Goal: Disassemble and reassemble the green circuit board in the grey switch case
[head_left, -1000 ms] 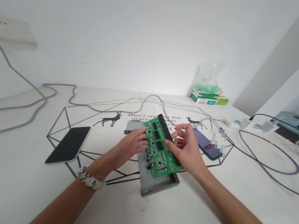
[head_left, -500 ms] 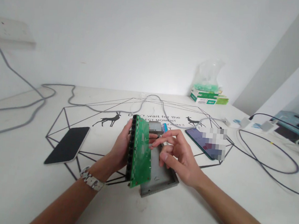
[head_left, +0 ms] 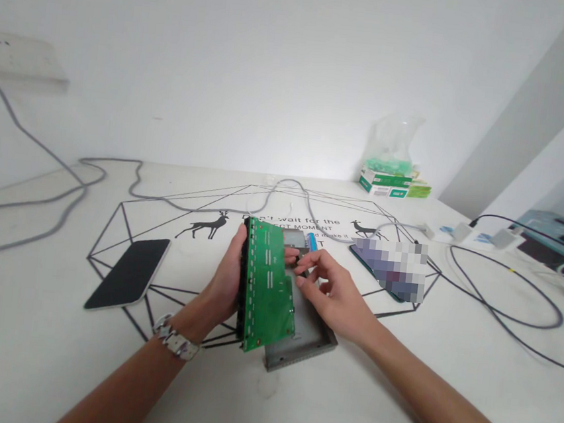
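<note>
A green circuit board (head_left: 270,293) with a row of black sockets along its left edge is held tilted in my left hand (head_left: 225,282). Fingertips of that hand show past the board's far right side. My right hand (head_left: 329,292) is at the board's right edge, thumb and fingers drawn together in a pinch. Whatever lies between them is too small or hidden to name. Beneath both hands a shallow grey metal case (head_left: 306,350) rests on the table, partly covered by the board. A blue object (head_left: 312,242) shows at the case's far end.
A black-screened phone or tablet (head_left: 129,275) lies to the left, and another phone (head_left: 373,270) to the right. Grey cable (head_left: 182,207) snakes along the back. Boxes (head_left: 384,181) with a plastic bag stand at the wall. Chargers (head_left: 464,232) and a black cable (head_left: 496,312) are at right.
The board has turned so more of its green face shows, and its socket row is seen less. My right hand has moved slightly left and its fingers have closed together.
</note>
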Demonstrator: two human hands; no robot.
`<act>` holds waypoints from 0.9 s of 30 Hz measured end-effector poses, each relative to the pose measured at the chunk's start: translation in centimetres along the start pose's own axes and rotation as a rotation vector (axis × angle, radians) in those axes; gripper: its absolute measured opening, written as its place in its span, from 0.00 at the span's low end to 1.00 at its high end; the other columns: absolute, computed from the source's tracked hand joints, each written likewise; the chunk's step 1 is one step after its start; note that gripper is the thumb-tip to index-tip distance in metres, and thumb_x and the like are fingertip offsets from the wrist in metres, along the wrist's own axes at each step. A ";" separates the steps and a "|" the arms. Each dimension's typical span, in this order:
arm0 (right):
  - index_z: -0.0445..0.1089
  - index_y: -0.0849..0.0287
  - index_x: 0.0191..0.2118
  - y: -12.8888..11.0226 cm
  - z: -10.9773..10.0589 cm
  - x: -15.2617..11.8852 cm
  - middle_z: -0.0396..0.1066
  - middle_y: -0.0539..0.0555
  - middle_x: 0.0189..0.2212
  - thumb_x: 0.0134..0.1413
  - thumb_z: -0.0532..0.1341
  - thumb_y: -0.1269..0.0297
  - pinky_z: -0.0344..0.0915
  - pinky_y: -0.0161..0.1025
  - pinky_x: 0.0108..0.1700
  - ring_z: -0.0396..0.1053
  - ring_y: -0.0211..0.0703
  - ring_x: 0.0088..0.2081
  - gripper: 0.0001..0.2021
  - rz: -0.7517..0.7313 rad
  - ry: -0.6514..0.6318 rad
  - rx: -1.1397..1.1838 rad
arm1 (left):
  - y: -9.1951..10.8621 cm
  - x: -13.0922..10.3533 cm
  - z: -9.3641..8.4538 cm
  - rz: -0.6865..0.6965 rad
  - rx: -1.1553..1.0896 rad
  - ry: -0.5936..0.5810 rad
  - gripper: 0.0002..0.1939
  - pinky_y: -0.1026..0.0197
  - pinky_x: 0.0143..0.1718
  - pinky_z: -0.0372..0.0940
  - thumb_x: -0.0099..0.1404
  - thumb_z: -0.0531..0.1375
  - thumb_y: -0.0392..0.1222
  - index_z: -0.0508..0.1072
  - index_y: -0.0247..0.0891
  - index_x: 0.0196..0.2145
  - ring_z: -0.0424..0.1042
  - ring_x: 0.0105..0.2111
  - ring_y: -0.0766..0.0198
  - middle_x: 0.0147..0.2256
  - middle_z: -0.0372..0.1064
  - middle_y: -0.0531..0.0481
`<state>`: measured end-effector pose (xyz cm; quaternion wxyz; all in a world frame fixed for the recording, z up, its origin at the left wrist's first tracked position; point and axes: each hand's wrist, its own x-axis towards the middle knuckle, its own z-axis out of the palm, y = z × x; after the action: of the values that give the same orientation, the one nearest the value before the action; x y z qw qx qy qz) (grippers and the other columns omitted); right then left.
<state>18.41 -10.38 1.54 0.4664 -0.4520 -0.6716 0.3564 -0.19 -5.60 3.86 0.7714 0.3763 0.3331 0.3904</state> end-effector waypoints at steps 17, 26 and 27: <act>0.60 0.55 0.33 0.0 0.3 0.0 0.59 0.42 0.21 0.56 0.66 0.51 0.49 0.31 0.20 0.53 0.31 0.18 0.16 0.126 0.133 0.226 | -1.7 2.2 -1.1 0.244 0.157 -0.029 0.27 0.53 0.52 0.66 0.70 0.55 0.58 0.71 0.36 0.57 0.73 0.51 0.53 0.50 0.76 0.41; 0.68 0.54 0.52 -1.0 0.2 -1.0 0.65 0.48 0.30 0.64 0.60 0.51 0.54 0.34 0.24 0.57 0.33 0.23 0.17 -0.127 -0.150 0.270 | -2.1 1.0 -0.6 0.315 0.259 -0.049 0.25 0.51 0.50 0.64 0.64 0.63 0.58 0.74 0.36 0.50 0.70 0.52 0.48 0.53 0.72 0.39; 0.69 0.54 0.53 -0.9 0.3 -1.0 0.66 0.49 0.30 0.65 0.59 0.51 0.55 0.34 0.24 0.58 0.33 0.23 0.17 -0.118 -0.142 0.269 | -2.1 0.9 -0.7 0.316 0.273 -0.052 0.25 0.51 0.50 0.64 0.64 0.63 0.58 0.74 0.36 0.51 0.71 0.52 0.48 0.53 0.71 0.38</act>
<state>18.03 -11.64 1.98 0.4942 -0.3186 -0.6746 0.4463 0.47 -5.45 1.53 0.6508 0.5348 0.2996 0.4480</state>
